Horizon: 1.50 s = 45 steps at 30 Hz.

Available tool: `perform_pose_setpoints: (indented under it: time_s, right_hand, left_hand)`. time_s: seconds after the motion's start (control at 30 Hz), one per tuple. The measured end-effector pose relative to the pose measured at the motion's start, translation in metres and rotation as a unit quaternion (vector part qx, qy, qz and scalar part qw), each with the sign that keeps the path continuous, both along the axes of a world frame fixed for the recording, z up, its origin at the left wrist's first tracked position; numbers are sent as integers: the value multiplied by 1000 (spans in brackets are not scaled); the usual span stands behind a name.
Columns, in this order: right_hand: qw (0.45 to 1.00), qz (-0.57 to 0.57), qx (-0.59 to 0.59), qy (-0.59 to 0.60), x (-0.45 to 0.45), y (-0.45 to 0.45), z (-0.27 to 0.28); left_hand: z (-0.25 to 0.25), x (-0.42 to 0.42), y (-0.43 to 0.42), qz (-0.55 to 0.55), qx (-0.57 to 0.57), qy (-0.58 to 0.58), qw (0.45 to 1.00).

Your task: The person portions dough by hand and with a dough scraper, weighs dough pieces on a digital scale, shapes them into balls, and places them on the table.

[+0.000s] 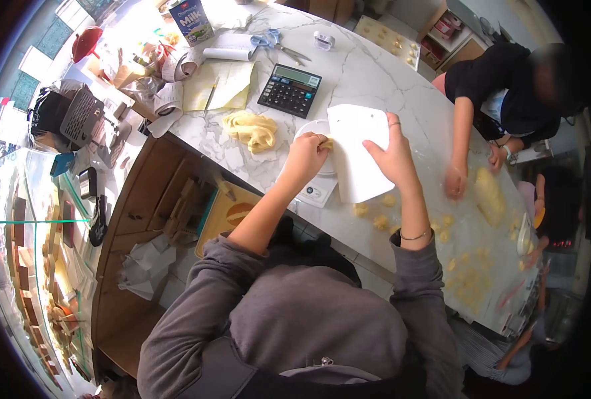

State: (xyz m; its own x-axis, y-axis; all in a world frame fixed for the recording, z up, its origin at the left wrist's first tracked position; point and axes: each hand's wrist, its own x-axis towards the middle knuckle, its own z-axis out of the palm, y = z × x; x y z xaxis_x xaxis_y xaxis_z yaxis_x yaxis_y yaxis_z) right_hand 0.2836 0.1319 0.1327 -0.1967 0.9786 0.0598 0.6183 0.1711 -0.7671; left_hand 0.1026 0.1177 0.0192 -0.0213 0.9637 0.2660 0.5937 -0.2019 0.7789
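My left hand (307, 158) is closed on a small bit of yellow dough (327, 143) above the white kitchen scale (317, 191). In my right hand (393, 154) is a flat white dough scraper (357, 156), gripped by its right side with the thumb on its face. The scraper hides part of the scale's right side. To the left of the scale, a twisted lump of dough (250, 131) lies on the marble counter (242, 174). Several small dough pieces (381, 222) sit near my right forearm.
Behind the scale are a calculator (289, 90), yellow paper (232, 83), scissors (282, 46) and a milk carton (191, 21). At right, a co-worker's hand (455, 182) is near a large dough piece (489, 196). A tray of dough pieces (387, 41) stands at the back.
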Motion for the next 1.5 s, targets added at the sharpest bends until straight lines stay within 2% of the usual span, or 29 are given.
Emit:
perform_pose_setpoints:
  time_s: [0.1,0.23,0.33,0.5,0.63,0.73,0.83,0.93,1.2,1.3,1.43,1.5]
  right_hand:
    - [999,18,-18,-20,-9,10,-14]
    - [999,21,-28,23,-15,14,-23]
    - [1000,-4,-4,27,-20,12,-30]
    - [997,-37,29,55,-23,21,-54]
    - [994,-51,-23,97,-21,27,-67]
    - [990,-33,-41,127,-15,26,-66]
    - [991,-20,-46,126,-10,21,-58]
    - [992,-19,-27,125,-16,19,-55]
    - [986,-63,62,139,-22,22,-81]
    - [978,-121,25,170,-29,20,-76]
    - [974,-177,15,138,-41,25,-87]
    - [970,-199,19,140,-41,32,-90]
  left_hand:
    - [1,-2,1,26,-28,-84,996]
    - [0,-2,-2,71,-118,-200,970]
    - [0,0,-4,76,-130,-196,969]
    - [-3,-2,-10,65,-88,-157,982]
    - [-2,-16,-8,101,-130,-152,975]
    - [-5,-15,-4,132,-52,-143,980]
    - [-4,-15,1,88,-59,-135,985]
    - [11,-9,-1,76,-140,-122,980]
    - [4,-11,-3,91,-116,-107,983]
    - [9,-18,-8,55,-97,-16,994]
    - [11,-28,-8,16,-54,81,995]
    - [29,-36,-16,3,-80,14,997]
